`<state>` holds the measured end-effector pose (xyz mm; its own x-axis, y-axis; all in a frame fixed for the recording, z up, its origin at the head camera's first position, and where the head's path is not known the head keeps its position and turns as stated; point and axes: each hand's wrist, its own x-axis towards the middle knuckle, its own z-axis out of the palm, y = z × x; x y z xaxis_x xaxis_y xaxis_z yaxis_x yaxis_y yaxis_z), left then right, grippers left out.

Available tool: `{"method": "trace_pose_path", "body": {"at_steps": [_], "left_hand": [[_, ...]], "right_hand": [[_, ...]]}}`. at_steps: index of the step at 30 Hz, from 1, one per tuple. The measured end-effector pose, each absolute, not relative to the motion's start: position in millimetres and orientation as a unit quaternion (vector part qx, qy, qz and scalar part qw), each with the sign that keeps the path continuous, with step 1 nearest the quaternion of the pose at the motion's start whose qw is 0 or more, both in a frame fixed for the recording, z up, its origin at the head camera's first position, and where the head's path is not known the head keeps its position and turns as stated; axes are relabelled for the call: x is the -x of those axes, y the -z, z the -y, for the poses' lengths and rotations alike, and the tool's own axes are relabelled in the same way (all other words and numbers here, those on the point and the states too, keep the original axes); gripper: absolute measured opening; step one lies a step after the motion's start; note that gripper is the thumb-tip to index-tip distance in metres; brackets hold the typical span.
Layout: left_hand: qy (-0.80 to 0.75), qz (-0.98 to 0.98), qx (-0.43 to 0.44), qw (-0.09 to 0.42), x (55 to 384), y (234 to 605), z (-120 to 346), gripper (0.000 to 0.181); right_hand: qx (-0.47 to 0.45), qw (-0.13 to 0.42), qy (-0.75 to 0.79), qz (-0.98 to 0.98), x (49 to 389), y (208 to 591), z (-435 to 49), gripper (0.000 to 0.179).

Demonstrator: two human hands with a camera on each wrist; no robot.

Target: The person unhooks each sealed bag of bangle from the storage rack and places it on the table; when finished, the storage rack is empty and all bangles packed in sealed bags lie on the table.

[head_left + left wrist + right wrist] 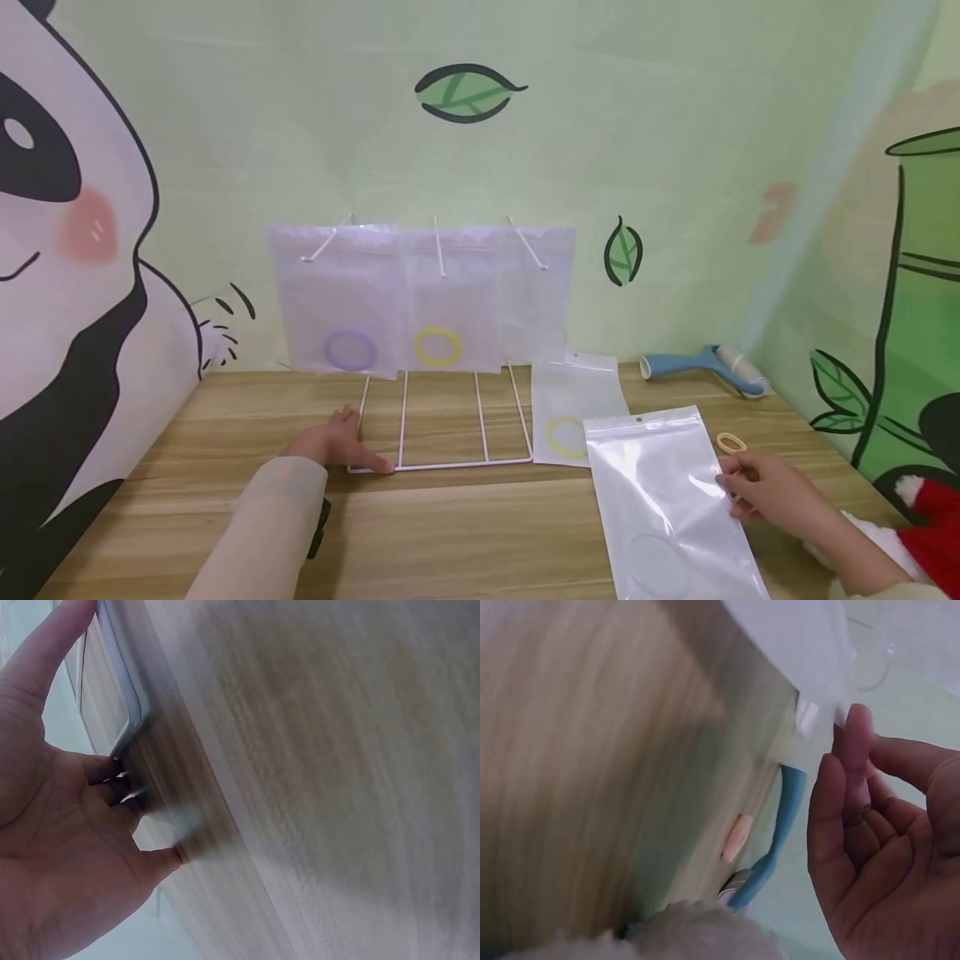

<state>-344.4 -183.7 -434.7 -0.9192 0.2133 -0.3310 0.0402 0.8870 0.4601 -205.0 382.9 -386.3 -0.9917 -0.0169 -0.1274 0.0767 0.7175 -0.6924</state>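
My right hand (776,492) pinches the right edge of a glossy white zip bag (678,475) between thumb and fingers. A pale ring (657,565) shows through the bag's lower part. In the right wrist view the bag's edge meets the fingertips. My left hand (337,440) rests at the left front corner of a white wire rack (442,467), thumb along the front bar and fingers spread by the side bar. On the rack's hooks hang three bags: one with a purple ring (350,350), one with a yellow ring (438,347), and a third bag (534,292) at right.
Another white bag (577,396) with a yellow ring lies beside the rack, partly under the held bag. A small peach ring (731,442) lies near my right hand. A blue-handled lint roller (697,362) lies at the back right. Red and white plush (930,525) is at the right edge.
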Motion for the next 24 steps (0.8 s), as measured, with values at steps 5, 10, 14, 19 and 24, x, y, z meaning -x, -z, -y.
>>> {"method": "trace_pose_path", "body": {"at_steps": [5, 10, 14, 19, 24], "left_hand": [[-0.225, -0.954, -0.065, 0.189, 342.4, 431.2, 183.0, 0.146], [-0.225, -0.953, -0.064, 0.193, 336.7, 423.9, 180.7, 0.143], [-0.228, -0.953, -0.067, 0.188, 340.1, 430.3, 182.7, 0.146], [-0.221, -0.955, -0.065, 0.186, 344.6, 436.2, 184.8, 0.147], [-0.221, -0.954, -0.060, 0.193, 347.1, 437.8, 185.3, 0.145]], "right_hand": [[-0.011, 0.059, 0.334, -0.941, 210.1, 391.4, -387.6, 0.021], [-0.026, 0.069, 0.322, -0.944, 214.8, 393.4, -395.5, 0.028], [-0.039, 0.086, 0.313, -0.945, 215.8, 391.6, -398.2, 0.030], [-0.044, 0.095, 0.287, -0.952, 217.5, 383.3, -395.2, 0.041], [-0.006, 0.078, 0.226, -0.971, 223.0, 370.8, -386.4, 0.050]]}}
